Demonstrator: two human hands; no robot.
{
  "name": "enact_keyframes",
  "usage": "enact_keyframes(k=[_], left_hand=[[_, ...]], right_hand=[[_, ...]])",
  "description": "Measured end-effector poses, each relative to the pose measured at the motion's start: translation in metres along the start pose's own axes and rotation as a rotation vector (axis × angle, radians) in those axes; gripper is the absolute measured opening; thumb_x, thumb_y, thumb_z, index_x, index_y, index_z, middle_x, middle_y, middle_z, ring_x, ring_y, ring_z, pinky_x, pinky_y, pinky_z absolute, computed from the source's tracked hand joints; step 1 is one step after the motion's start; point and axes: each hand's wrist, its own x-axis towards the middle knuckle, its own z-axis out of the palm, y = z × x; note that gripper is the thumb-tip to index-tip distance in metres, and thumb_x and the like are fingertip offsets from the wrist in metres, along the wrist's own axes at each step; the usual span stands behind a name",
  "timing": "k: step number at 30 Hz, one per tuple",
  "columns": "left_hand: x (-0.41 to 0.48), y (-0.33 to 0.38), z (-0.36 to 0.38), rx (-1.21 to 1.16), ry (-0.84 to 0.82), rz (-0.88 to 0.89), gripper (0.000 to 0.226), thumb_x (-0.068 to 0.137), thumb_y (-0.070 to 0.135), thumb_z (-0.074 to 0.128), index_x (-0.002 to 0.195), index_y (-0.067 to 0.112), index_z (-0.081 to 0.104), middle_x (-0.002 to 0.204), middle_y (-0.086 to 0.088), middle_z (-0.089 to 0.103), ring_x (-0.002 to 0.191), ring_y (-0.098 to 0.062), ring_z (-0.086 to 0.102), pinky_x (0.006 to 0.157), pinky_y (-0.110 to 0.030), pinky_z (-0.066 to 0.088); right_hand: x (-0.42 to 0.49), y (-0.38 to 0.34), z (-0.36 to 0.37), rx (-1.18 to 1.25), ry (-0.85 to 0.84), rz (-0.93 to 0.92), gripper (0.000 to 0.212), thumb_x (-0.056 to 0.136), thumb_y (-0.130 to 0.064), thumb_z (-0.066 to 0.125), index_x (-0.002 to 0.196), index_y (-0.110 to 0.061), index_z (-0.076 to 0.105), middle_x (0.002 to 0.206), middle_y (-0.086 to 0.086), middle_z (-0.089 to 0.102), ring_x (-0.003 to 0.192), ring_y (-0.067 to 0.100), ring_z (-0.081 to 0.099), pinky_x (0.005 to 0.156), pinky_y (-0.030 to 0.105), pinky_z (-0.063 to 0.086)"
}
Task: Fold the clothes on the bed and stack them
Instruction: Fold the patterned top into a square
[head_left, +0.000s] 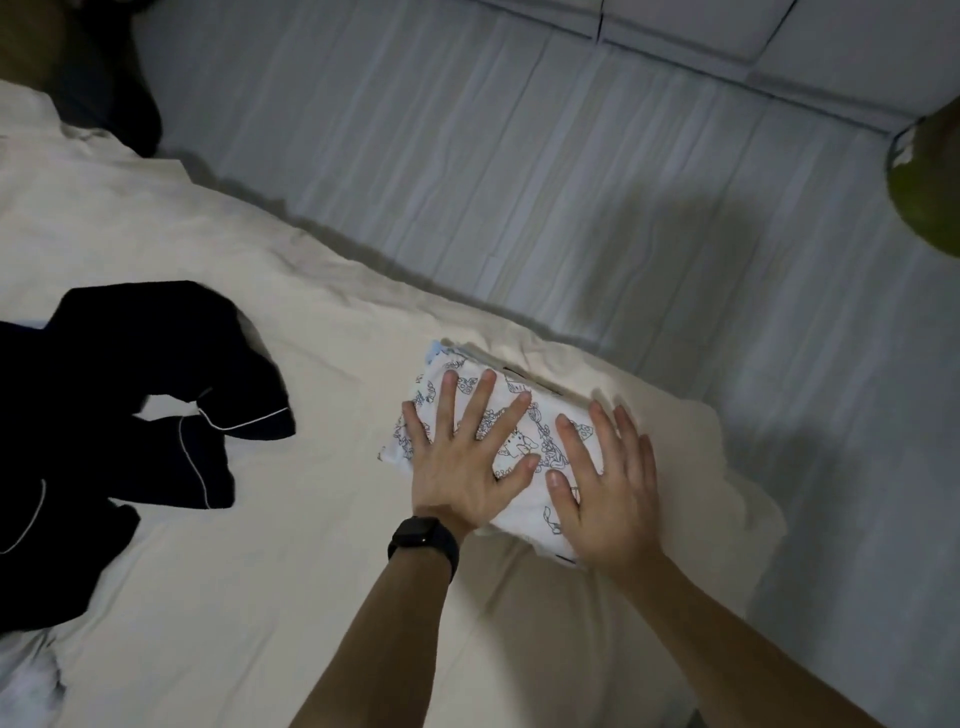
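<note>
Bare forearms (395, 623), one smartwatch (423, 543)
Black strap and dark square face, worn on the wrist just behind the left hand (457, 462).

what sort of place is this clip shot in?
Most likely a bedroom at home: a bed with a cream sheet, a folded printed garment on it, a dark piped garment lying loose nearby, and what looks like a grey plank floor alongside.
</note>
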Motion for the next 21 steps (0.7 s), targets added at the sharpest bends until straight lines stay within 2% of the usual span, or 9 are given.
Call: enact_keyframes(k=[4,7,12,14,19,21], left_hand=[[0.008,-0.007,0.019,-0.017,0.107,0.040,0.069,0.087,0.075,0.039,0.151,0.049,0.037,0.167,0.007,0.020,0.156,-0.032,0.008,0.112,-0.076,0.008],[0.012,-0.011,0.032,-0.020,0.154,0.046,0.069,0.087,0.077,0.036,0.151,0.050,0.037,0.167,0.007,0.022,0.155,-0.032,0.010,0.113,-0.075,0.009],[0.008,-0.008,0.027,-0.031,0.162,0.044,0.069,0.086,0.076,0.040,0.150,0.050,0.037,0.165,0.008,0.025,0.155,-0.031,0.013,0.114,-0.073,0.008],[0.005,-0.004,0.019,-0.039,0.123,0.013,0.069,0.087,0.076,0.038,0.151,0.050,0.034,0.166,0.009,0.022,0.156,-0.030,0.009,0.116,-0.072,0.006],[0.003,0.003,-0.015,-0.042,-0.147,-0.068,0.067,0.091,0.078,0.021,0.154,0.056,0.012,0.169,0.014,0.000,0.154,-0.022,-0.019,0.116,-0.070,-0.007],[-0.002,0.007,-0.033,-0.054,-0.224,-0.076,0.066,0.093,0.077,0.019,0.154,0.055,0.007,0.168,0.014,-0.005,0.153,-0.021,-0.021,0.116,-0.067,-0.012]], right_hand=[[0.006,0.002,0.016,0.068,0.105,-0.040,0.052,0.097,-0.040,0.047,0.139,-0.013,0.063,0.151,0.021,0.047,0.142,0.046,0.038,0.107,0.063,0.037],[0.008,0.007,0.028,0.082,0.135,-0.055,0.052,0.098,-0.039,0.045,0.136,-0.011,0.064,0.147,0.023,0.050,0.139,0.048,0.041,0.106,0.064,0.037],[0.001,0.005,0.026,0.053,0.047,-0.037,0.052,0.103,-0.044,0.040,0.145,-0.016,0.056,0.152,0.021,0.043,0.143,0.048,0.034,0.108,0.066,0.034],[-0.001,0.003,0.018,0.045,-0.013,-0.015,0.053,0.105,-0.045,0.038,0.147,-0.017,0.053,0.155,0.022,0.039,0.145,0.048,0.030,0.109,0.066,0.033],[0.003,-0.012,-0.018,-0.035,-0.161,0.018,0.058,0.104,-0.047,0.033,0.148,-0.016,0.053,0.156,0.025,0.039,0.143,0.051,0.033,0.105,0.064,0.040],[0.003,-0.019,-0.037,-0.084,-0.259,0.025,0.062,0.103,-0.053,0.027,0.152,-0.020,0.046,0.160,0.023,0.032,0.146,0.049,0.029,0.108,0.063,0.038]])
